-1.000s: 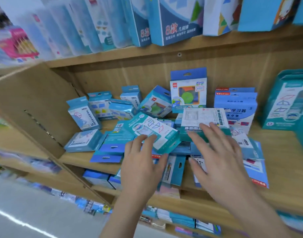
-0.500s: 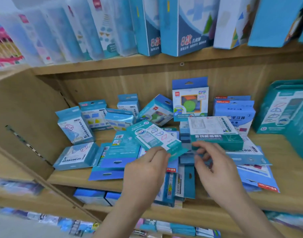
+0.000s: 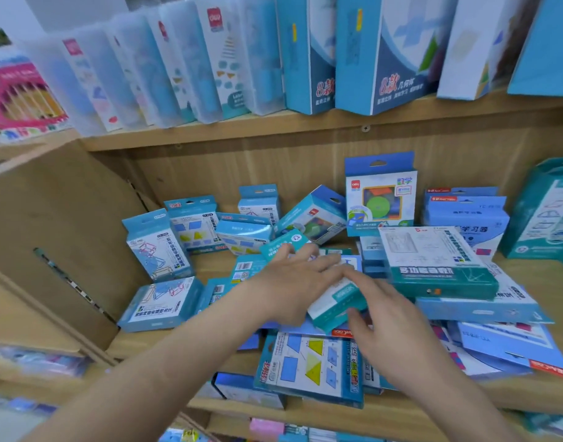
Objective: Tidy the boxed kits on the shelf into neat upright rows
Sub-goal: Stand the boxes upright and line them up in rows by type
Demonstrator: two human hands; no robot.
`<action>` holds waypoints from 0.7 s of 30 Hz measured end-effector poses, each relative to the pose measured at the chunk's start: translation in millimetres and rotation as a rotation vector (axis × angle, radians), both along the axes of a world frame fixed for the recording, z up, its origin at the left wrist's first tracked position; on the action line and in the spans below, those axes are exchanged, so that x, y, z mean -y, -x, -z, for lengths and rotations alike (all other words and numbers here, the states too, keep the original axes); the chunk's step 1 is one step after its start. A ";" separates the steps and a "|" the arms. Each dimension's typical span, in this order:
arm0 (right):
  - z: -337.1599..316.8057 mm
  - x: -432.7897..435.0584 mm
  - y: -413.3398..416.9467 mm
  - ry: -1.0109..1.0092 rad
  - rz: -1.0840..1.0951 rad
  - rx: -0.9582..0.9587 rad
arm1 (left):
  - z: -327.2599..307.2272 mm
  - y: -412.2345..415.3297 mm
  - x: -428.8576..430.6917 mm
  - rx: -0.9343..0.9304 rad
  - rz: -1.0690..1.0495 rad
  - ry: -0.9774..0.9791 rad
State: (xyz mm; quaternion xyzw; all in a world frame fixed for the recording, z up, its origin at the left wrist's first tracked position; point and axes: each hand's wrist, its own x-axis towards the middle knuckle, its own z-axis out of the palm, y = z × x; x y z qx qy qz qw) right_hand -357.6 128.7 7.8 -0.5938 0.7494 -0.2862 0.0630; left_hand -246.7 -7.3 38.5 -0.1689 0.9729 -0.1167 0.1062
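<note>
Teal kit [image 3: 335, 303] beneath left fingers [image 3: 320, 262]

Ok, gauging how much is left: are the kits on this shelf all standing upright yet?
No, the teal box lies flat, and so does the triangle-print box.
</note>
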 end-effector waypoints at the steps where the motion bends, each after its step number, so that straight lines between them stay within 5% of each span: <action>1: 0.6 1.0 0.6 0.005 0.013 0.048 | -3.2 1.9 4.5 -0.004 0.021 0.007; 5: -6.5 3.3 4.2 0.181 0.099 0.571 | -11.6 -4.5 16.7 -0.165 0.080 -0.025; 8: -20.0 8.2 1.1 0.230 -0.045 0.990 | -24.7 -12.6 19.1 -0.423 0.022 -0.109; 13: -40.1 26.0 -17.8 0.490 -0.073 1.130 | -50.2 -6.0 -5.1 -0.935 -0.061 -0.152; 18: -71.0 21.3 5.7 0.722 -0.016 0.988 | -62.0 -3.4 -5.2 -1.055 -0.029 -0.723; 21: -91.1 8.8 32.0 0.807 -0.050 0.946 | -74.6 7.0 -4.8 -1.048 -0.023 -0.873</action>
